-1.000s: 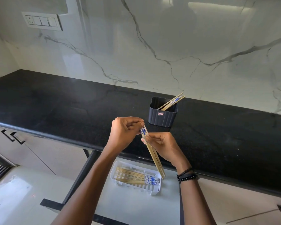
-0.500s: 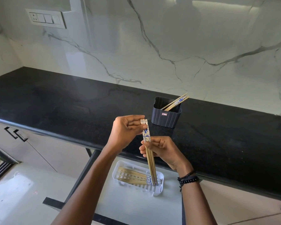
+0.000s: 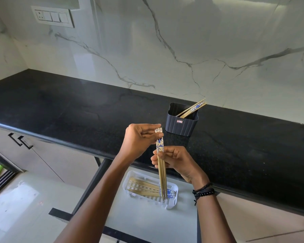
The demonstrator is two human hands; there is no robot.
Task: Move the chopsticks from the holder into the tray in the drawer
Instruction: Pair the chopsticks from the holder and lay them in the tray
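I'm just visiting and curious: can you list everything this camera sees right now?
countertop: one, black, across the view
holder: one, dark grey, on countertop
drawer: one, pale, open under countertop
tray: one, white, in drawer
holder chopsticks: few, bamboo, blue-white tops, leaning in holder
tray chopsticks: several, same, lying in tray
held chopsticks: few, same, upright over tray
switch plate: one, white, upper left
bracelets: count unclear, black, right wrist
left hand: one, pinching held chopsticks' tops
right hand: one, gripping their middle
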